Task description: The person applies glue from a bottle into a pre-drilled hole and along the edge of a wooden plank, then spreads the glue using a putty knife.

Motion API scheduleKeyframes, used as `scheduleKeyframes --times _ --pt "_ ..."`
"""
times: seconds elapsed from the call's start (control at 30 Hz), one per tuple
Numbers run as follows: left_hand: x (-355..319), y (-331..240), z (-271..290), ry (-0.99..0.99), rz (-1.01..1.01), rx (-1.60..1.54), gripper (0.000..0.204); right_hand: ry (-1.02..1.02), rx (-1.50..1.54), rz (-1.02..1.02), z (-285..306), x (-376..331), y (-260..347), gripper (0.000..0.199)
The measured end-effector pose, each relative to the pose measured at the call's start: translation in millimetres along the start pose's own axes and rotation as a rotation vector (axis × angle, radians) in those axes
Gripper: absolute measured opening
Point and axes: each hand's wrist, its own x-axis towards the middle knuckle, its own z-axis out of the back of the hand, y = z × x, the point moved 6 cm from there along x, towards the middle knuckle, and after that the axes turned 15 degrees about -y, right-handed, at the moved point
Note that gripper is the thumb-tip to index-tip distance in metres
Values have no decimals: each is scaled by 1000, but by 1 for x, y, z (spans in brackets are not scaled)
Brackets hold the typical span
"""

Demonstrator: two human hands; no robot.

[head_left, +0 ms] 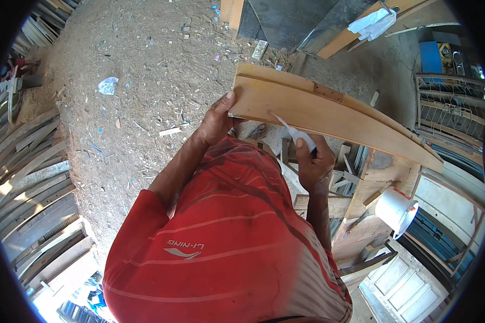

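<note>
A long pale wooden board [328, 111] stretches from the middle of the view out to the right. Along its far edge runs a raised strip with small dark notches. My left hand [215, 121] grips the board's left end, thumb on the upper face and fingers hidden beneath. In my right hand [317, 163] is a small white glue bottle [293, 132] with a thin pointed nozzle. The nozzle points up and left at the board's face near the left end; whether its tip touches the wood, I cannot tell.
Stacked timber [32, 202] lines the left side. Wood chips and a clear plastic scrap [108, 85] lie on the dirt floor. At right stand a white bucket [394, 209], a panelled white door [404, 285] and a metal rack [450, 110]. A white cloth [373, 25] hangs far right.
</note>
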Motion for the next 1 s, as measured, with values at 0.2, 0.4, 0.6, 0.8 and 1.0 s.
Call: scheduleKeyframes --times 0.2,0.4,0.6,0.8,1.0 --pt "-9 -5 -10 -16 14 7 70 -33 17 -16 7 -5 -6 17" --pt "-8 -1 -11 23 15 11 79 -24 21 -44 5 -5 -9 17" --pt "-10 -2 -13 -1 17 16 81 -22 36 -12 4 -2 -1 16" --pt "-10 -2 -13 10 20 10 79 -22 29 4 3 -3 -3 14" --pt "-7 1 -11 10 19 -7 79 8 -2 -14 3 -2 0 15"
